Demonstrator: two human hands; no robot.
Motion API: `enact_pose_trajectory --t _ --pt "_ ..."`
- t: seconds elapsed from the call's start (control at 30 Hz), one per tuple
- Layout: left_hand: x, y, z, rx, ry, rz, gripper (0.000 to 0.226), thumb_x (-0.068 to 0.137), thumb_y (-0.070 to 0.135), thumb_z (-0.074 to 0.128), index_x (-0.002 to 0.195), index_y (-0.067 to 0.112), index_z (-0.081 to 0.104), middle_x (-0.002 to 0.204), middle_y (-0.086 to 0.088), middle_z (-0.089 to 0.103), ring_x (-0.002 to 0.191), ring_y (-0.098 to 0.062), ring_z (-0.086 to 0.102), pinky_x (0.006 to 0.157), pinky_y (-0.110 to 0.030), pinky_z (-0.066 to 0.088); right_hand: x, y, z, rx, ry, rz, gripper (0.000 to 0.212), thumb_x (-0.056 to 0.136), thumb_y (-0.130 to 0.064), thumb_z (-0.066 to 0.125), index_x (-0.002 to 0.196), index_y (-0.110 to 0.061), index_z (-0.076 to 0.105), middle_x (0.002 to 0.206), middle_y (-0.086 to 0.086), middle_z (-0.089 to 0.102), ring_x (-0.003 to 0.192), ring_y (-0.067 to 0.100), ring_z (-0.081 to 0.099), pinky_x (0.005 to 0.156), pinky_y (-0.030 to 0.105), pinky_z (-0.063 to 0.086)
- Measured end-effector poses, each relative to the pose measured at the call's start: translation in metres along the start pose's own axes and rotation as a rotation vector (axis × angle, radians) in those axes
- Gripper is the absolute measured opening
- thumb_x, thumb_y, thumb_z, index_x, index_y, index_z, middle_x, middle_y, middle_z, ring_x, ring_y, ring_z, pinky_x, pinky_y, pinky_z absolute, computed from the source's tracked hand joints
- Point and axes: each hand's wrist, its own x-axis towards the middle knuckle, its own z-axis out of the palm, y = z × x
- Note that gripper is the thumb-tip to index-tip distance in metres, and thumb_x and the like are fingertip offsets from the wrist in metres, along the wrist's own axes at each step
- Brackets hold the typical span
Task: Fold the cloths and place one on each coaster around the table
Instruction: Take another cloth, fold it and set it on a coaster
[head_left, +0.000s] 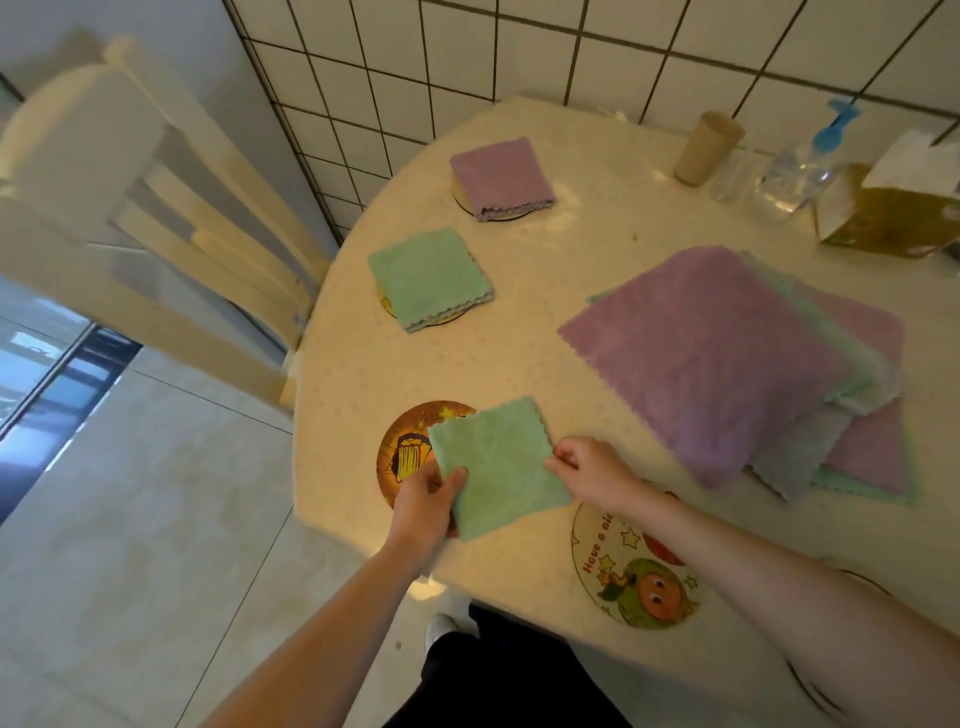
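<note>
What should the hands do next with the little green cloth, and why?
Probably shift it a bit left and lay it flat on the orange coaster. The left hand and right hand each pinch a side of the folded green cloth, which overlaps only that coaster's right part. Two farther coasters already carry cloths: a green one and a purple one.

A chair (156, 218) stands by the table; cup (707, 148), bottle (802, 176), tissue box (893, 208) behind.

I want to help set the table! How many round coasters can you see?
At least 4: one under the folded purple cloth, one under the folded green cloth, the orange round coaster by the left hand, and the white cartoon coaster nearest. Dark edges at right may be more.
</note>
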Motion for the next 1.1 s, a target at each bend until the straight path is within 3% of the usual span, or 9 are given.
enact_pose_trajectory --t 0.13,0.27,0.4,0.53,0.7,0.8,0.9,1.0,1.1 --pt "0.003 0.001 0.001 0.047 0.019 0.0 0.011 0.096 0.025 0.056 0.101 0.019 0.064 0.092 -0.004 0.072 0.079 -0.018 0.071 0.058 -0.039 0.06 0.002 -0.001 -0.005 -0.018 -0.029 0.026 0.024 0.092 -0.025 0.055 0.07 -0.015 0.054 0.064 -0.001 0.052 0.059 0.012 0.048 0.055 0.028 0.038" --pt "0.009 0.001 0.002 0.242 0.093 0.028 0.013 0.092 0.035 0.058 0.09 0.024 0.065 0.085 -0.003 0.071 0.078 -0.021 0.069 0.067 -0.05 0.058 0.003 -0.004 -0.006 -0.074 -0.023 0.04 0.023 0.092 -0.022 0.055 0.07 -0.014 0.054 0.064 -0.001 0.053 0.058 0.011 0.048 0.054 0.025 0.038" --pt "0.006 0.006 0.005 0.338 0.135 0.048 0.019 0.09 0.036 0.061 0.096 0.019 0.064 0.086 -0.002 0.07 0.076 -0.015 0.066 0.064 -0.04 0.058 0.005 -0.013 -0.006 -0.176 -0.045 0.058 0.024 0.091 -0.023 0.053 0.068 -0.019 0.051 0.066 -0.002 0.055 0.059 0.011 0.052 0.055 0.027 0.042" --pt "-0.008 0.007 0.0 0.476 0.136 0.118 0.037 0.076 0.039 0.075 0.104 0.029 0.053 0.085 0.016 0.06 0.075 -0.002 0.058 0.057 -0.019 0.045 0.012 -0.021 -0.018 -0.29 -0.081 0.121 0.018 0.083 -0.032 0.061 0.086 -0.014 0.058 0.08 0.001 0.065 0.073 0.016 0.062 0.065 0.032 0.05" --pt "-0.013 0.002 0.003 0.727 0.184 0.102 0.045 0.073 0.041 0.073 0.105 0.019 0.051 0.092 0.004 0.06 0.083 -0.018 0.057 0.067 -0.032 0.05 0.029 -0.04 -0.025 -0.391 0.07 -0.083 0.037 0.081 -0.02 0.06 0.113 -0.02 0.043 0.11 -0.001 0.05 0.093 0.016 0.053 0.076 0.035 0.052" --pt "-0.014 0.008 0.013 0.811 0.184 0.084 0.044 0.078 0.037 0.068 0.108 0.014 0.047 0.091 0.002 0.05 0.081 -0.018 0.047 0.064 -0.03 0.042 0.044 -0.05 -0.021 -0.439 0.022 -0.244 0.045 0.086 -0.023 0.055 0.128 -0.019 0.037 0.129 0.001 0.039 0.115 0.021 0.04 0.091 0.04 0.046" --pt "-0.014 0.012 0.018 0.779 0.198 0.048 0.042 0.078 0.029 0.07 0.108 0.012 0.046 0.089 0.002 0.051 0.08 -0.018 0.047 0.062 -0.029 0.04 0.055 -0.054 -0.02 -0.564 -0.099 -0.275 0.053 0.084 -0.025 0.058 0.132 -0.019 0.036 0.133 0.003 0.035 0.12 0.026 0.031 0.096 0.04 0.041" --pt "-0.012 0.014 0.019 0.66 0.198 -0.025 0.043 0.074 0.024 0.072 0.106 0.012 0.047 0.091 -0.001 0.055 0.083 -0.02 0.055 0.063 -0.032 0.047 0.06 -0.057 -0.021 -0.62 -0.146 -0.238 0.05 0.08 -0.027 0.06 0.125 -0.02 0.039 0.126 0.004 0.036 0.114 0.026 0.031 0.093 0.037 0.039" --pt "-0.008 0.015 0.018 0.484 0.156 -0.123 0.045 0.071 0.018 0.071 0.11 0.012 0.049 0.091 -0.001 0.055 0.075 -0.015 0.052 0.051 -0.025 0.041 0.064 -0.059 -0.022 -0.618 -0.181 -0.163 0.049 0.075 -0.028 0.059 0.119 -0.023 0.039 0.118 0.004 0.035 0.111 0.026 0.031 0.088 0.036 0.036"
